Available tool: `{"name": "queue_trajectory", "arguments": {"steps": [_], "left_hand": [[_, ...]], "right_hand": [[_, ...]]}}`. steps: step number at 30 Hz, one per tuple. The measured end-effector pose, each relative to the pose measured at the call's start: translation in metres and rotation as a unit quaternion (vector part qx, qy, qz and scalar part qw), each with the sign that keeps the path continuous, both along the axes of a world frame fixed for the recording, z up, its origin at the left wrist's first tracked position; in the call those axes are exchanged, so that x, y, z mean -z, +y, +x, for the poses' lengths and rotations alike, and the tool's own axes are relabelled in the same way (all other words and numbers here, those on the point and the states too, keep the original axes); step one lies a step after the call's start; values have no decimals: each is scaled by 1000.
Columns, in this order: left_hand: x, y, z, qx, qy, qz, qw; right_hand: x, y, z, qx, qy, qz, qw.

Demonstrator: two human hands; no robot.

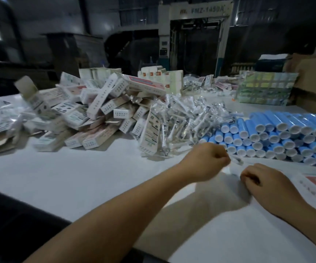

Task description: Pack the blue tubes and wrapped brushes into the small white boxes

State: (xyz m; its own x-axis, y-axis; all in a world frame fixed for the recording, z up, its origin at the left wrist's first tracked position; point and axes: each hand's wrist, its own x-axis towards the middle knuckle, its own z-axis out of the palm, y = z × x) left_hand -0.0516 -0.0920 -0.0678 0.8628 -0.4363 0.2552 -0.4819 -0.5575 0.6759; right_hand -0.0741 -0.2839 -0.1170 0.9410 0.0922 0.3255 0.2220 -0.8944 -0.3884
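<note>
Hands hover over the table [88, 179]: left hand [206, 160] pinching a wrapped brush [236, 160], right hand [263, 180] curled, grip unclear.

Motion blur smears the pile of small white boxes [88, 114] at far left, so their print cannot be read. The stack of blue tubes [278, 137] runs off the right edge. What the left hand [208, 158] pinches is a blurred clear wrapper [236, 160]; the right hand's [261, 179] fingertips curl out of sight.
</note>
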Motion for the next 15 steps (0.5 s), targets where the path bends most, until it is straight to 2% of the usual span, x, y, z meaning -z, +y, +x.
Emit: {"name": "queue_trajectory", "arguments": {"steps": [2, 5, 6, 8, 10, 11, 15], "left_hand": [[-20, 26, 17, -84, -79, 29, 993], [-39, 76, 49, -263, -150, 90, 949], [-40, 95, 60, -317, -133, 98, 934], [-37, 126, 78, -377, -16, 54, 925], [-28, 143, 86, -368, 118, -2, 922], [-21, 147, 89, -360, 157, -14, 920], [0, 152, 100, -335, 196, -191, 901]], "right_hand": [[0, 1, 0, 0, -8, 0, 1000], [1, 4, -2, 4, -13, 5, 1000], [1, 4, -2, 5, -11, 3, 1000], [1, 6, -2, 8, -7, 0, 1000], [0, 6, 0, 9, -6, 3, 1000], [0, 6, 1, 10, -5, 4, 1000], [1, 4, 2, 8, -4, 6, 1000]]}}
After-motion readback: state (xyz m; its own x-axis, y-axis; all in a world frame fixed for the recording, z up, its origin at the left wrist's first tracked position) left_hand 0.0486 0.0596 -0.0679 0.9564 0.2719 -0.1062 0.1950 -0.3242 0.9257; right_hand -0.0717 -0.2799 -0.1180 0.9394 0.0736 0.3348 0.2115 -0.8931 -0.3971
